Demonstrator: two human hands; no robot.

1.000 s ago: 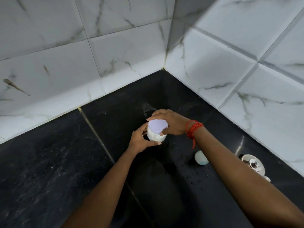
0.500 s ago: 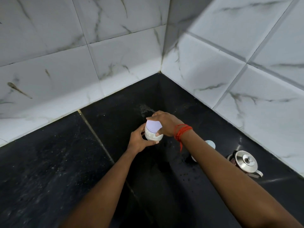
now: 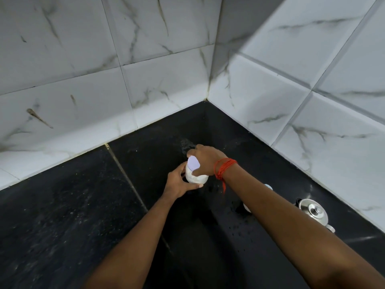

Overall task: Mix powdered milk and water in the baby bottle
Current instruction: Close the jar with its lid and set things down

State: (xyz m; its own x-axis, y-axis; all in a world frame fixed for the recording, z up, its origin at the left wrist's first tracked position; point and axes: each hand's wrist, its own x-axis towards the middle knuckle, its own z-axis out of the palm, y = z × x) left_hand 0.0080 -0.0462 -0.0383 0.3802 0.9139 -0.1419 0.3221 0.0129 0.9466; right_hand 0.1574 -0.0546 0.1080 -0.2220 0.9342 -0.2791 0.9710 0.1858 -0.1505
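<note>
Black speckled surface (image 3: 62, 226) in corner of white marble-look tiled walls (image 3: 166, 80). Left hand (image 3: 179, 184) grips white jar (image 3: 196, 177) body mid-surface; right hand (image 3: 205, 160) closed around lilac lid (image 3: 193, 163). Steel kettle (image 3: 314, 211) right. No legible writing.

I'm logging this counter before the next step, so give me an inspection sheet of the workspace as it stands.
Surface: black stone counter, speckled with droplets near the right forearm.
Job's things: white jar with lilac lid, held above the counter.
Clutter: steel kettle by the right wall; pale round item mostly hidden behind the forearm.
Grippers: left hand wraps the jar body; right hand grips the lid; red thread on the right wrist.
Cables: nothing seen.
Surroundings: white marble-look wall tiles, corner.
</note>
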